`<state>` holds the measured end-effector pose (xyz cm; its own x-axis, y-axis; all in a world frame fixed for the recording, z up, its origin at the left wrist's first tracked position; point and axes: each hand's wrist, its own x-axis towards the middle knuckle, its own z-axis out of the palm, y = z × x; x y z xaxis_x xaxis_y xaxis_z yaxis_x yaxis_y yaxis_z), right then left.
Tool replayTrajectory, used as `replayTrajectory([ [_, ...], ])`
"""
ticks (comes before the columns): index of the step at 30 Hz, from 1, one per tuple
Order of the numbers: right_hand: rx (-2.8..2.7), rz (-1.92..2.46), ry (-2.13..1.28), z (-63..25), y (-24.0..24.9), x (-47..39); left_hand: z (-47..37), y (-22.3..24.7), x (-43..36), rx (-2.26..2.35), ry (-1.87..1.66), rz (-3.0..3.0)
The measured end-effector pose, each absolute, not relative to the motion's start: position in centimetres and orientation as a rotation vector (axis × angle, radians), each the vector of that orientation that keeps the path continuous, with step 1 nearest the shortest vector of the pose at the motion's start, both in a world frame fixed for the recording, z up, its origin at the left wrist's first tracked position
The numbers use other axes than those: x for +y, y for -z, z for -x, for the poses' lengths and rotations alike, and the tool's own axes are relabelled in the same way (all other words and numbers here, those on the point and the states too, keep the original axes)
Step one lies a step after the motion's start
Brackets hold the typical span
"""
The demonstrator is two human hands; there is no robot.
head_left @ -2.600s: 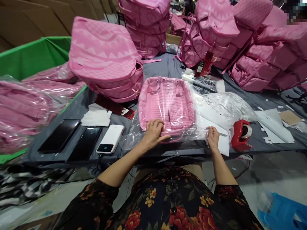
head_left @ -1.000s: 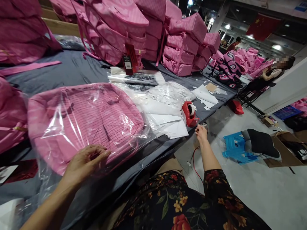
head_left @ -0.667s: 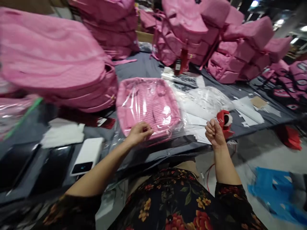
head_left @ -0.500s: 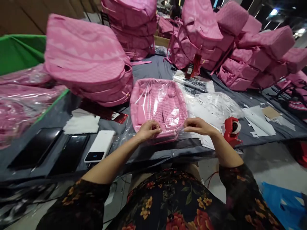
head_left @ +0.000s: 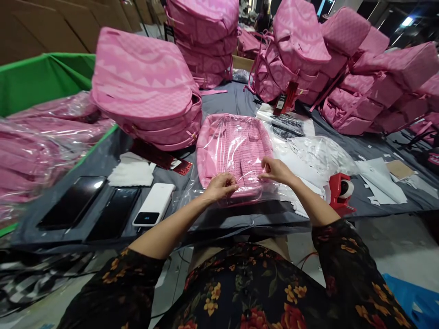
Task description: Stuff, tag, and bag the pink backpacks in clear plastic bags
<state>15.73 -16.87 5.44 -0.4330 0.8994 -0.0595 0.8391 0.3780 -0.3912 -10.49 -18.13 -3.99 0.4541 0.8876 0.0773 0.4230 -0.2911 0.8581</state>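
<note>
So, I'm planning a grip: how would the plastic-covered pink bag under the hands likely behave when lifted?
The pink bag may slide, since its glossy plastic cover looks slick. Where that spreads loose and wrinkled, it would probably flop. The thick, rounded rim suggests the bag might hold its shape.

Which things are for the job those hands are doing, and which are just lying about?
Probably for the job:
pink fabric backpack in clear plastic, with the left hand and right hand over its near edge
red tape dispenser, close by

Probably just lying about:
two flat, glossy black phone-like slabs
white rounded rectangular device with dark screen
</note>
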Motion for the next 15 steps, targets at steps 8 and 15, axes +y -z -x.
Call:
replayTrajectory([
  [8,-2.778,1.512,-0.591,-13.6,-3.9,-18.5,12.5,2.2,-19.2,1.079,-0.671,-2.325],
  [15,-2.541,1.388,-0.605,-14.3,-2.3,-18.9,17.6,2.6,-20.9,1.388,-0.607,-2.380],
])
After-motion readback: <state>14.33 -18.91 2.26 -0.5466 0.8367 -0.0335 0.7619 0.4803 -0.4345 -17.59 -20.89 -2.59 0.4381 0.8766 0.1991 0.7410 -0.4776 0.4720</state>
